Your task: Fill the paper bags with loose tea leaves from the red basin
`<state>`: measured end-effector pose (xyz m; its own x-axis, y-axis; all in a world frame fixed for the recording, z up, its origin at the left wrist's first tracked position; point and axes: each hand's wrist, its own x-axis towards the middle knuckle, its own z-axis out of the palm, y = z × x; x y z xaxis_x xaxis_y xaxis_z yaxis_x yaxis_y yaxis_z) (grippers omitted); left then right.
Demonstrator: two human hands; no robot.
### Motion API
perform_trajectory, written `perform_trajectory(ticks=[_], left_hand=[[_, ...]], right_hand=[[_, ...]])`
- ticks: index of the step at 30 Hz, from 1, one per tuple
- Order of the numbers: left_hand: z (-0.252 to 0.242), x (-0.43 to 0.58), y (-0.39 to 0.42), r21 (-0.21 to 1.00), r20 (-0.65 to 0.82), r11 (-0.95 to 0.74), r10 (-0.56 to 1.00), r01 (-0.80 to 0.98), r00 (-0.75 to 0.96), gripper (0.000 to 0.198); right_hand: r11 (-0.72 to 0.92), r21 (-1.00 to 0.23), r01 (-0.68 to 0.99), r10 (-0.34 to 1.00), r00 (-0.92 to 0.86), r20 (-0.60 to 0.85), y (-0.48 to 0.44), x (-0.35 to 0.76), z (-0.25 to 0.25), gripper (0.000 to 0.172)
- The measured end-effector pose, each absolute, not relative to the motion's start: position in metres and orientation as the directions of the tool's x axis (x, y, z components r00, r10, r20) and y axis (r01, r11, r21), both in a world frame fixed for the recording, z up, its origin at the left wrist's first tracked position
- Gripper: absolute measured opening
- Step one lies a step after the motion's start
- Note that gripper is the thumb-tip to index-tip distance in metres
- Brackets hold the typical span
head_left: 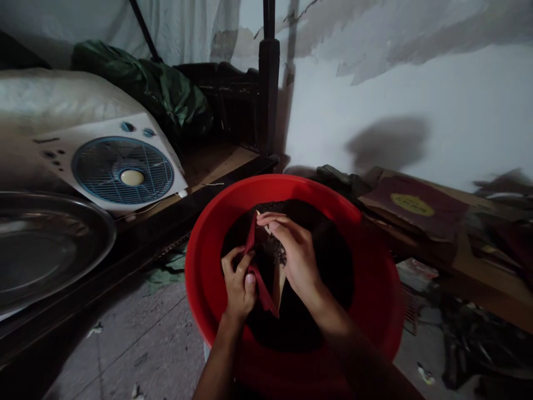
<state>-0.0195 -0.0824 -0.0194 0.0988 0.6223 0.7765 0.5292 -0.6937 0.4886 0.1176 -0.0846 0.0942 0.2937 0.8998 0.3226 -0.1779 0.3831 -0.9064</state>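
A large red plastic basin (208, 233) stands in front of me, with dark loose grains (333, 272) in its bottom. Over the grains, my left hand (241, 283) is closed round the left side of a bent piece of red cardboard (265, 291) with a tan inner face. My right hand (295, 250) is curled at the cardboard's right side, fingertips together at its upper end. A few dark grains show between the right palm and the cardboard. The fingers hide part of the cardboard.
At left are a white box fan (131, 178) and a large metal tray (104, 233), near a dark green bundle (166, 94). To the right, flattened cardboard (416, 205) is stacked beside the wall. A dark wooden post (268, 94) rises behind the basin. Scraps lie on the floor (137, 344).
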Motion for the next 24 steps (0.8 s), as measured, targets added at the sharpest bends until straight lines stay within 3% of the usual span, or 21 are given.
perform_trajectory(ticks=[3, 8, 11, 13, 15, 16, 17, 19, 21, 24], left_hand=[[-0.020, -0.018, -0.082, 0.470, 0.781, -0.703, 0.613, 0.533, 0.120, 0.043], [-0.019, -0.015, -0.082, 0.430, 0.786, -0.724, 0.594, 0.540, 0.171, 0.042], [-0.017, -0.016, -0.082, 0.451, 0.773, -0.702, 0.616, 0.552, 0.152, 0.042], [-0.017, -0.018, -0.081, 0.487, 0.758, -0.681, 0.640, 0.547, 0.123, 0.042], [-0.017, -0.020, -0.081, 0.510, 0.748, -0.666, 0.656, 0.544, 0.102, 0.042], [-0.016, -0.021, -0.080, 0.510, 0.747, -0.659, 0.658, 0.552, 0.096, 0.041], [-0.014, -0.021, -0.080, 0.504, 0.748, -0.652, 0.657, 0.566, 0.091, 0.041], [-0.006, -0.023, -0.077, 0.481, 0.748, -0.647, 0.655, 0.592, 0.109, 0.040], [0.007, -0.026, -0.072, 0.454, 0.723, -0.656, 0.667, 0.603, 0.180, 0.036], [0.033, -0.030, -0.059, 0.424, 0.627, -0.678, 0.698, 0.601, 0.345, 0.026]], right_hand=[[0.380, -0.911, -0.159, 0.916, 0.200, 0.347, -0.086, 0.122, 0.090, 0.019], [0.345, -0.842, -0.415, 0.938, 0.194, 0.288, -0.090, 0.136, 0.095, 0.045], [0.336, -0.853, -0.399, 0.937, 0.234, 0.259, -0.084, 0.161, 0.076, 0.050], [0.258, -0.941, -0.217, 0.952, 0.225, 0.209, -0.074, 0.182, 0.045, 0.051], [0.040, -0.969, 0.243, 0.997, 0.057, 0.055, -0.064, 0.203, 0.002, 0.052], [-0.068, -0.852, 0.519, 0.989, -0.075, -0.125, -0.060, 0.212, -0.021, 0.052], [-0.114, -0.790, 0.603, 0.971, -0.102, -0.218, -0.057, 0.219, -0.043, 0.056], [-0.169, -0.680, 0.714, 0.921, -0.132, -0.367, -0.057, 0.229, -0.082, 0.081], [-0.197, -0.610, 0.768, 0.888, -0.124, -0.443, -0.061, 0.230, -0.109, 0.105], [-0.178, -0.539, 0.823, 0.863, -0.133, -0.487, -0.071, 0.217, -0.132, 0.116]])
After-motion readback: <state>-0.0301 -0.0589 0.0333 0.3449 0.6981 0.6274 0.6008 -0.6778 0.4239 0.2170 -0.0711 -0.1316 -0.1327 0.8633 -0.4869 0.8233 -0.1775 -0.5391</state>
